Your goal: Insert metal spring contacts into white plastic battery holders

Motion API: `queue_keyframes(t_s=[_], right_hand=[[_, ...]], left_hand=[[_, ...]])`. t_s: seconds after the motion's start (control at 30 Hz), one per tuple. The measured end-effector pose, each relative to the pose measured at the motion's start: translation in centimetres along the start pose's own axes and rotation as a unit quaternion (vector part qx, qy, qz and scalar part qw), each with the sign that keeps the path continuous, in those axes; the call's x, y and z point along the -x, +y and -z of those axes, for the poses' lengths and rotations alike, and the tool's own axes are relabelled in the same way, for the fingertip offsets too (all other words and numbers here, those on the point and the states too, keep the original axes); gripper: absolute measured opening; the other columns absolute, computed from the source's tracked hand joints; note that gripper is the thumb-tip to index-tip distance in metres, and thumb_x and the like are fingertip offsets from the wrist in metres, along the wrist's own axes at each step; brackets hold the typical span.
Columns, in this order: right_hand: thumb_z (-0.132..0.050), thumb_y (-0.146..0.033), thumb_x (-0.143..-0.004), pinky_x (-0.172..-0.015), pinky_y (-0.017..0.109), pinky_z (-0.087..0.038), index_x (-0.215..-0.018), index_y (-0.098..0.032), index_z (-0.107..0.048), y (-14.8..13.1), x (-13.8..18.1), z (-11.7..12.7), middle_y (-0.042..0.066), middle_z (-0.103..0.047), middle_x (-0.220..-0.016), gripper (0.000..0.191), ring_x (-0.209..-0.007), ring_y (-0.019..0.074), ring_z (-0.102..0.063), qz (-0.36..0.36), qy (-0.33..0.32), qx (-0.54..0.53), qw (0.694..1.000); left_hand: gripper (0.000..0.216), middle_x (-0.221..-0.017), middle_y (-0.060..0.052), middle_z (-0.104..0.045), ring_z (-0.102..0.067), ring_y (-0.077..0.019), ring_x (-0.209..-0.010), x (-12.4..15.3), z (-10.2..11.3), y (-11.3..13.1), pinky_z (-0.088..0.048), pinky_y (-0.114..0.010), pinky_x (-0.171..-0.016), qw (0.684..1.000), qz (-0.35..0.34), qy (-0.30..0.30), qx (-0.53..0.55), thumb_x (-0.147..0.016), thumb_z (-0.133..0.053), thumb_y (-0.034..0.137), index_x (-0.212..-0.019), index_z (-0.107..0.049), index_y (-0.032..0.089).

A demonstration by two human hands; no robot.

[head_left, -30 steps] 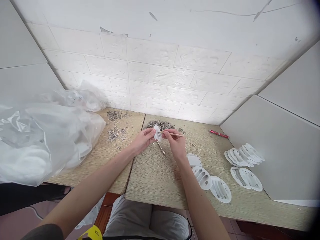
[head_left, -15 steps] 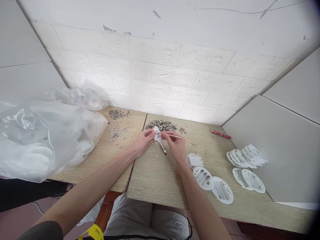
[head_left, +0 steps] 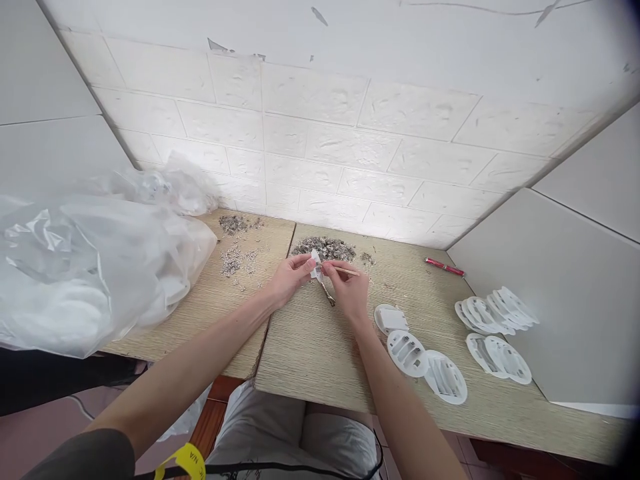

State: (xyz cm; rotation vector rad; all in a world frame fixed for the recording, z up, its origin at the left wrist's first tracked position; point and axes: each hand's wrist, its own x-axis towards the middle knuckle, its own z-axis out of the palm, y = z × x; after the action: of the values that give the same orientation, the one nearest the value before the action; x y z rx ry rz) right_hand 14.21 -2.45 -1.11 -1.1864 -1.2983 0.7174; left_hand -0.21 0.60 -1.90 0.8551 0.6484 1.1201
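Left hand [head_left: 290, 279] pinching white piece [head_left: 315, 259] above table [head_left: 310, 347]; right hand [head_left: 350, 292] clamped on stick [head_left: 346, 271]. From piece: metal heap [head_left: 327, 247] twelve o'clock, white discs [head_left: 407, 354] four o'clock, tabletop stretching to near edge [head_left: 315, 398] six o'clock.

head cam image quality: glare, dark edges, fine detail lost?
Head view: white brick-patterned wall is brightest, texture washed out in patches; head view: glossy highlights on the translucent plastic bag; head view: dark shading at the right-hand corners; head view: small white plastic piece in the left hand is too small for fine detail.
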Motion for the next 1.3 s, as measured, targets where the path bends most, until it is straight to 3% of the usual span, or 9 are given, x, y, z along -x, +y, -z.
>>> queue_keyframes(t_s=[0.17, 0.4, 0.47, 0.6, 0.77, 0.93, 1.3], right_hand=[[-0.07, -0.043, -0.075, -0.072, 0.036, -0.056, -0.081, -0.015, -0.072, -0.14, -0.27, 0.06, 0.008, -0.073, -0.079, 0.028, -0.076, 0.0228, -0.07, -0.032, 0.024, -0.071, 0.997], [-0.063, -0.045, -0.081, -0.073, 0.034, -0.055, -0.083, -0.018, -0.071, -0.41, 0.04, 0.23, 0.008, -0.073, -0.084, 0.028, -0.079, 0.0219, -0.069, 0.053, 0.041, 0.027, 0.997], [-0.063, -0.046, -0.081, -0.073, 0.035, -0.055, -0.084, -0.018, -0.07, -0.37, -0.1, 0.49, 0.007, -0.073, -0.082, 0.029, -0.079, 0.0221, -0.069, 0.045, 0.053, 0.014, 0.997], [-0.066, -0.046, -0.078, -0.076, 0.037, -0.056, -0.082, -0.017, -0.068, -0.21, -0.52, 0.91, 0.007, -0.072, -0.08, 0.029, -0.077, 0.022, -0.069, -0.009, 0.018, -0.029, 0.999], [-0.064, -0.043, -0.079, -0.079, 0.037, -0.055, -0.085, -0.017, -0.068, -0.15, -0.7, 0.75, 0.009, -0.072, -0.089, 0.027, -0.083, 0.0213, -0.068, -0.02, -0.039, -0.029, 0.999], [-0.064, -0.038, -0.079, -0.081, 0.037, -0.055, -0.085, -0.016, -0.067, -0.03, -0.68, 0.57, 0.009, -0.071, -0.091, 0.023, -0.085, 0.0206, -0.068, -0.028, -0.049, -0.046, 0.997], [-0.06, -0.034, -0.081, -0.077, 0.034, -0.054, -0.083, -0.018, -0.07, -0.46, -0.4, 0.42, 0.008, -0.071, -0.088, 0.019, -0.083, 0.0203, -0.067, -0.005, -0.048, 0.007, 0.999]], left_hand=[[0.041, -0.096, -0.01, -0.068, -0.063, -0.0168, -0.088, -0.11, -0.27, 0.08, -0.046, -0.035, -0.092, 0.999, 0.0, -0.023, 0.023, -0.064, -0.082, 0.037, -0.094, -0.069, 0.012], [0.032, -0.098, -0.009, -0.068, -0.063, -0.0165, -0.088, 0.05, -0.29, 0.01, -0.045, -0.039, -0.096, 1.0, 0.012, 0.001, 0.027, -0.067, -0.081, 0.028, -0.091, -0.068, 0.011], [0.03, -0.098, -0.01, -0.067, -0.063, -0.0162, -0.087, 0.08, -0.33, 0.11, -0.045, -0.039, -0.096, 0.999, 0.015, 0.004, 0.031, -0.069, -0.079, 0.027, -0.091, -0.068, 0.01], [0.026, -0.095, -0.009, -0.067, -0.063, -0.016, -0.086, -0.01, -0.29, 0.18, -0.046, -0.039, -0.096, 0.999, 0.014, 0.0, 0.046, -0.072, -0.076, 0.028, -0.089, -0.069, 0.01], [0.028, -0.089, -0.009, -0.068, -0.064, -0.0166, -0.086, -0.28, 0.05, 0.0, -0.046, -0.039, -0.098, 0.998, 0.014, -0.005, 0.054, -0.072, -0.076, 0.033, -0.088, -0.068, 0.011], [0.03, -0.088, -0.008, -0.067, -0.063, -0.0156, -0.084, -0.28, 0.08, 0.05, -0.046, -0.038, -0.098, 0.998, 0.017, -0.006, 0.059, -0.071, -0.077, 0.034, -0.087, -0.068, 0.011], [0.022, -0.094, -0.008, -0.067, -0.064, -0.0147, -0.086, -0.14, 0.18, 0.06, -0.046, -0.037, -0.099, 0.997, 0.025, 0.014, 0.075, -0.071, -0.077, 0.021, -0.088, -0.068, 0.01]])
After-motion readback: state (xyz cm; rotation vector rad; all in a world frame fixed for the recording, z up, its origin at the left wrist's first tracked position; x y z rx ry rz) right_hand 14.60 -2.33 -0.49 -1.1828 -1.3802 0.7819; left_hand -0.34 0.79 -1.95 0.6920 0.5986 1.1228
